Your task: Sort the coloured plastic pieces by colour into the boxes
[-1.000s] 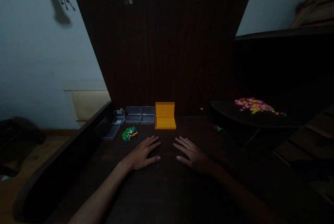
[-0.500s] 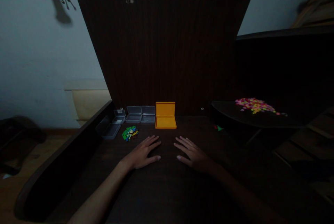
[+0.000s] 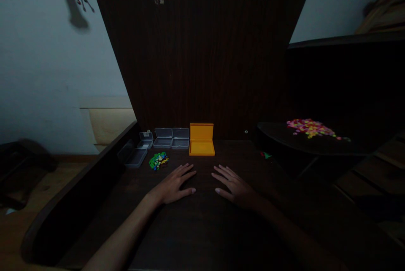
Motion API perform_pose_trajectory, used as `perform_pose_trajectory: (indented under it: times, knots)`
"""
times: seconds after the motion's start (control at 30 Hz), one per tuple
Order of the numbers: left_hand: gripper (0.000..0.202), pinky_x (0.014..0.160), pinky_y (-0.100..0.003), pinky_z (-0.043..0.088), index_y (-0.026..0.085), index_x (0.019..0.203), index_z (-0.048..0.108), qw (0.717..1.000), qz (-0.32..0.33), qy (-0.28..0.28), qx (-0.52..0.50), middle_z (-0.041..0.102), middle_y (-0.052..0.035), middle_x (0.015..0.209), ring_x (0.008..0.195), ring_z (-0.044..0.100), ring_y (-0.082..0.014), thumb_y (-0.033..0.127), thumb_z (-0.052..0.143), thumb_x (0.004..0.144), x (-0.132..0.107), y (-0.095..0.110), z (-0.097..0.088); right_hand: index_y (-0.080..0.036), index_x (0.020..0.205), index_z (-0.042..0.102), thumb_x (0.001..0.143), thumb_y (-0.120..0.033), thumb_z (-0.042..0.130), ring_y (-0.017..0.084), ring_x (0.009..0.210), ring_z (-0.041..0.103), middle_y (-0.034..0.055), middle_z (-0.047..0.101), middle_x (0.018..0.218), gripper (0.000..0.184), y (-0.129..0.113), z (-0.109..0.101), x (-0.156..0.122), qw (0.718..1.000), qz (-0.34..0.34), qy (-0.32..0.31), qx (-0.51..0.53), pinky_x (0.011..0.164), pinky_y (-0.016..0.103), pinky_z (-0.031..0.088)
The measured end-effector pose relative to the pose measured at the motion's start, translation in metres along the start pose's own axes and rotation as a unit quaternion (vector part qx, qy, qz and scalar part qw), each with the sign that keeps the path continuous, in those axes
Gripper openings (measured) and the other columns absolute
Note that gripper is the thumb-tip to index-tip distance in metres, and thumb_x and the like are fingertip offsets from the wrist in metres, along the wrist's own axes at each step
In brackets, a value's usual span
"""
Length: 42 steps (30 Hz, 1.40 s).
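Observation:
My left hand point(image 3: 175, 185) lies palm down on the dark wooden desk point(image 3: 196, 229), fingers spread and nothing in them. Opposite it, my right hand point(image 3: 233, 186) rests the same way, fingers apart and also holding nothing. Beyond the gap between them stands a yellow-orange box point(image 3: 201, 148) with its lid raised against the back panel. A small heap of green, yellow, white and blue pieces point(image 3: 158, 160) lies just past my left hand. Left of the yellow box are several clear plastic boxes with lids up, among them a larger one point(image 3: 136, 159) at the far left.
A raised side shelf point(image 3: 275, 134) at the right carries a spread pile of pink, red and yellow bits point(image 3: 311, 128). Below its edge lie small red and green pieces point(image 3: 266, 155). A dark side wall point(image 3: 79, 191) borders the desk's left, and a tall panel point(image 3: 202, 60) rises behind.
The whole view has shifted very slightly, so the scene sits a little farther right. Both hands keep the same pose on the desk, and no object has been moved.

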State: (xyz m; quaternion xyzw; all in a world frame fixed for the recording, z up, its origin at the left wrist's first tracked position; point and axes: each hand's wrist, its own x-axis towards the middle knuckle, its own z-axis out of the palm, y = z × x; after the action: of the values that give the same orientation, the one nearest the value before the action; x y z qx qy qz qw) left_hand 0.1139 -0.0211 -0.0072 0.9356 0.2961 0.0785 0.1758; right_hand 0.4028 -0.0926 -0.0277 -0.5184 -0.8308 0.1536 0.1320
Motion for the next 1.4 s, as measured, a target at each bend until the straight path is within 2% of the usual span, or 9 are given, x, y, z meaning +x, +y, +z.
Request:
perform_pose_trajectory:
  times: [0.7, 1.07, 1.23, 1.4]
  knots:
    - [0.067, 0.118, -0.048, 0.022, 0.026, 0.145, 0.035, 1.0, 0.001, 0.001, -0.009, 0.025, -0.0074, 0.156, 0.144, 0.021, -0.0281, 0.061, 0.044, 0.089, 0.0, 0.001, 0.0, -0.027, 0.145, 0.038, 0.092, -0.059, 0.039, 0.025, 0.145, 0.017, 0.0046, 0.025, 0.156, 0.062, -0.001, -0.002, 0.0, 1.0, 0.005, -0.004, 0.007, 0.119, 0.05, 0.012]
    - [0.068, 0.118, -0.047, 0.023, 0.025, 0.144, 0.038, 1.0, -0.011, -0.01, -0.009, 0.026, -0.0082, 0.156, 0.144, 0.022, -0.0276, 0.063, 0.043, 0.088, 0.0, 0.008, -0.007, -0.027, 0.145, 0.038, 0.091, -0.06, 0.039, 0.024, 0.145, 0.016, 0.0037, 0.026, 0.156, 0.063, -0.001, -0.003, 0.0, 1.0, 0.012, -0.008, 0.016, 0.119, 0.048, 0.012]
    - [0.069, 0.118, -0.048, 0.023, 0.023, 0.144, 0.038, 1.0, -0.013, -0.007, -0.012, 0.026, -0.0094, 0.156, 0.144, 0.022, -0.0285, 0.063, 0.043, 0.088, 0.0, 0.005, -0.005, -0.024, 0.141, 0.045, 0.09, -0.059, 0.042, 0.026, 0.143, 0.022, 0.006, 0.03, 0.154, 0.062, 0.0, -0.004, 0.003, 1.0, 0.022, -0.006, 0.013, 0.118, 0.049, 0.017]
    - [0.069, 0.117, -0.049, 0.023, 0.023, 0.144, 0.038, 1.0, -0.007, -0.002, -0.01, 0.027, -0.0101, 0.155, 0.144, 0.022, -0.0292, 0.063, 0.043, 0.088, -0.001, 0.003, -0.002, -0.021, 0.131, 0.056, 0.092, -0.046, 0.048, 0.025, 0.135, 0.036, 0.0092, 0.046, 0.144, 0.048, -0.005, -0.005, 0.013, 0.997, 0.009, 0.07, 0.015, 0.112, 0.046, 0.031]
